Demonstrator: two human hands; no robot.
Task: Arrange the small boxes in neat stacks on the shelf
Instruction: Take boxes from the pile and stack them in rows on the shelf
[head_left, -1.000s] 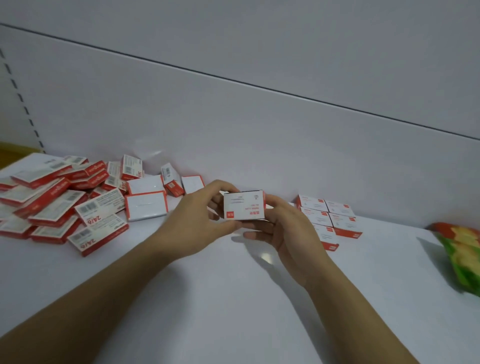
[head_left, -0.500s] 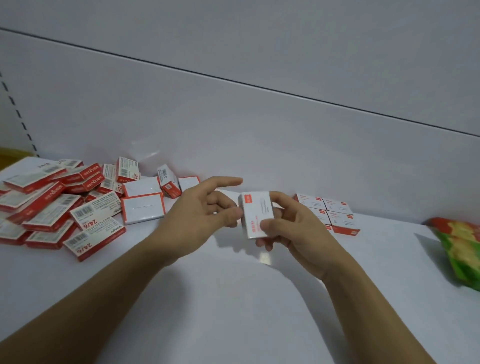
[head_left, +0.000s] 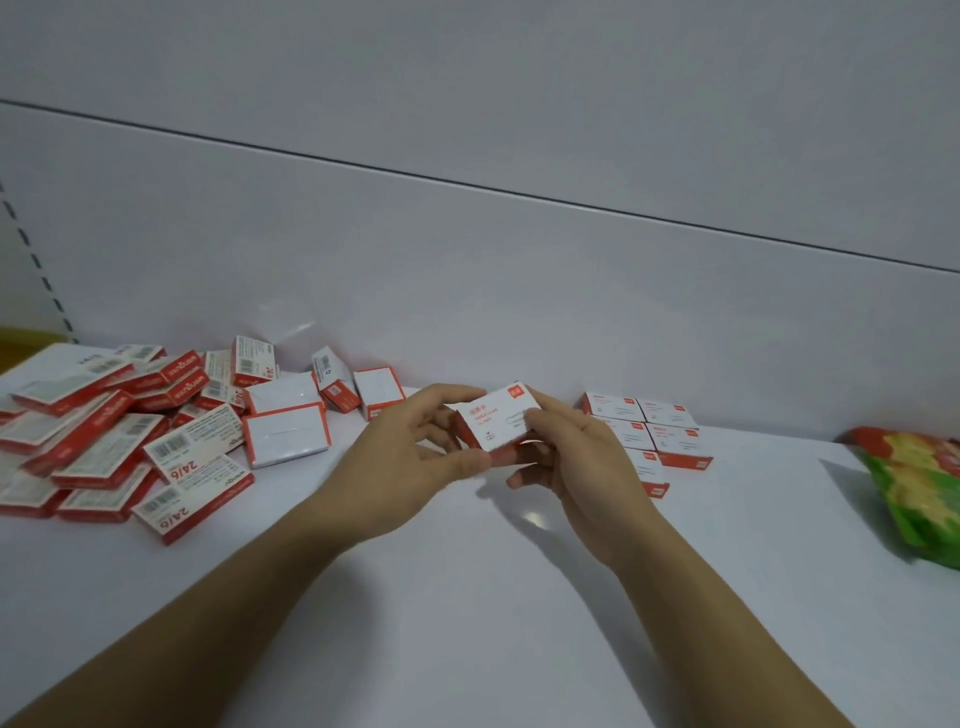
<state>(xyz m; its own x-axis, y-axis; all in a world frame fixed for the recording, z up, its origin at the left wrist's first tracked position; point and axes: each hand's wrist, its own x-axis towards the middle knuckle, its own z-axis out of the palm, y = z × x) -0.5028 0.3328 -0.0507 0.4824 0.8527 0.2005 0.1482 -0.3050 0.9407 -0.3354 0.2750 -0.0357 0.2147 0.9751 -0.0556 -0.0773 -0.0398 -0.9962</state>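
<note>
Above shelf (head_left: 467, 623): left hand (head_left: 415, 457) and right hand (head_left: 582, 467), fingers (head_left: 447, 395) of both pinching one box (head_left: 498, 418), tilted, clear of the surface. Step in hand, apparently: orienting before placement. Next: level it, carry right, seat squarely on stacks (head_left: 670, 441) just beyond. Further left, loose pile (head_left: 119, 436) awaiting sorting.

Bare left hand (head_left: 415, 460), bare right hand (head_left: 584, 470); forearms (head_left: 208, 597) bare to frame edge.
</note>
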